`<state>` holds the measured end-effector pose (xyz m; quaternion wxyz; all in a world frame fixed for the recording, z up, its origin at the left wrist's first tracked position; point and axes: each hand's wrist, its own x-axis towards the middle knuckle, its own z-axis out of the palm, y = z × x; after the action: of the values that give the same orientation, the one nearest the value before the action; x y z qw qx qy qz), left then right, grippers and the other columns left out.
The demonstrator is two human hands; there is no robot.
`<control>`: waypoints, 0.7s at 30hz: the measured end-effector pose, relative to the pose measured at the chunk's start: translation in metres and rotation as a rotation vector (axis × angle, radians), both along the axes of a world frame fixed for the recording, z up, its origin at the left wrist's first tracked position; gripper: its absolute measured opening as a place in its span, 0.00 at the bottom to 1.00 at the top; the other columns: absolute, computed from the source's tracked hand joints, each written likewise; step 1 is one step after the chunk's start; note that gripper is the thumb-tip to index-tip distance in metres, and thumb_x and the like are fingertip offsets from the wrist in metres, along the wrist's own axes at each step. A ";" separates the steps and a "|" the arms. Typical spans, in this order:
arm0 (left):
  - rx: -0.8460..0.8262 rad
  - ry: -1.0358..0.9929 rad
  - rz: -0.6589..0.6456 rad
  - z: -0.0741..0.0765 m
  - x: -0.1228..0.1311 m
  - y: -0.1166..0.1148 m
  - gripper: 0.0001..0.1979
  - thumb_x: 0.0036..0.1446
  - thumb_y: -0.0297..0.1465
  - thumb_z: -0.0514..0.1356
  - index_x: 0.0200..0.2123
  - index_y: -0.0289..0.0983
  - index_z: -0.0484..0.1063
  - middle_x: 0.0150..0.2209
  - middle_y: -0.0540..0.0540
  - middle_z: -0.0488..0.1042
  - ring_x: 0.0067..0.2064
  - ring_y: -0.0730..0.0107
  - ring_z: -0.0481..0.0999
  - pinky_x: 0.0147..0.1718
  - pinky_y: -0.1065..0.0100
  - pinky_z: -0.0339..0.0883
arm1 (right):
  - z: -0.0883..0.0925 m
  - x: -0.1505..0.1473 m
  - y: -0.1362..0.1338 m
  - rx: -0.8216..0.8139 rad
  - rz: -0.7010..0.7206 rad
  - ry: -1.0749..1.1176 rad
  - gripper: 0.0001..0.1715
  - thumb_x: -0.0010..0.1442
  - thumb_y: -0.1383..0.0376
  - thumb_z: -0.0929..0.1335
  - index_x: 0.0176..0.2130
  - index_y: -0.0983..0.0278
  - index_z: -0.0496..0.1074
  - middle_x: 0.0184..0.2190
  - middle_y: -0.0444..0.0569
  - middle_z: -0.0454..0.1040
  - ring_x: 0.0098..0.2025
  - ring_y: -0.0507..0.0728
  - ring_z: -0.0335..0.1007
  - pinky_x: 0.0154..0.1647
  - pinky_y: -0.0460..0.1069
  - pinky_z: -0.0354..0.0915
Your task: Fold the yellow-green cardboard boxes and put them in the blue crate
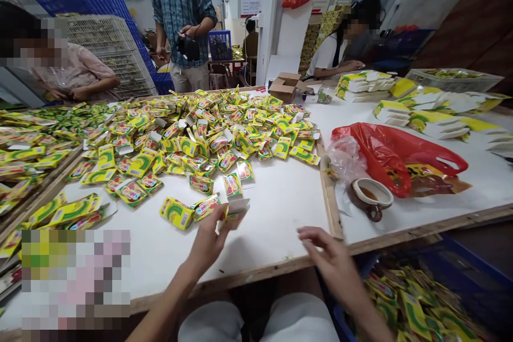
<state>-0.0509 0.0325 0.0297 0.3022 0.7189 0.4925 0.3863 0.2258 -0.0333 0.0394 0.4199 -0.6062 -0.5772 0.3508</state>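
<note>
My left hand (209, 243) pinches a small carton (236, 212) over the white tabletop, its pale end flap standing up. Just behind it lie more printed yellow and green cartons, one flat carton (176, 212) close to the fingers. A large heap of cartons (192, 139) spreads behind these, some with flaps up. My right hand (326, 256) hovers above the table's front edge, fingers loosely bent and apart, with nothing visible in it. Below and to its right, yellow-green packets (412, 304) fill a blue basket (465, 267).
A wooden strip (329, 192) divides the table. Right of it are a brown mug (371, 197) of liquid, a red plastic bag (360, 139) and stacked flat cartons (428, 117). A small cardboard box (284, 87) stands behind. Other people sit left and right; one stands at the back.
</note>
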 end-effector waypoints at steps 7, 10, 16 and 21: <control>-0.399 -0.502 -0.023 -0.016 0.034 -0.042 0.18 0.58 0.34 0.57 0.50 0.42 0.55 0.41 0.46 0.74 0.38 0.68 0.75 0.37 0.68 0.69 | -0.031 -0.089 0.037 -0.003 0.264 0.403 0.16 0.58 0.65 0.66 0.48 0.60 0.64 0.39 0.48 0.74 0.41 0.56 0.72 0.45 0.51 0.67; -0.404 -0.437 -0.009 -0.021 0.026 -0.042 0.14 0.57 0.35 0.57 0.46 0.39 0.65 0.40 0.45 0.74 0.39 0.66 0.74 0.39 0.68 0.68 | -0.036 -0.090 0.044 -0.026 0.321 0.387 0.14 0.57 0.65 0.67 0.45 0.62 0.67 0.34 0.46 0.74 0.38 0.55 0.72 0.43 0.51 0.66; -0.407 -0.422 -0.017 -0.021 0.012 -0.032 0.15 0.58 0.36 0.56 0.46 0.37 0.71 0.45 0.42 0.75 0.44 0.62 0.73 0.45 0.64 0.67 | -0.034 -0.090 0.055 -0.024 0.373 0.310 0.08 0.58 0.66 0.65 0.39 0.63 0.73 0.36 0.48 0.75 0.40 0.55 0.71 0.43 0.49 0.66; -0.446 -0.458 0.007 -0.028 0.012 -0.023 0.15 0.54 0.37 0.60 0.42 0.35 0.73 0.35 0.44 0.77 0.36 0.64 0.75 0.37 0.66 0.69 | -0.033 -0.093 0.061 0.018 0.328 0.202 0.09 0.58 0.67 0.64 0.30 0.64 0.74 0.29 0.46 0.73 0.34 0.54 0.69 0.37 0.48 0.64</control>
<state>-0.0389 0.0096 0.0014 0.5543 0.5275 0.4865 0.4216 0.1333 0.0280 0.0062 0.4181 -0.4618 -0.6263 0.4686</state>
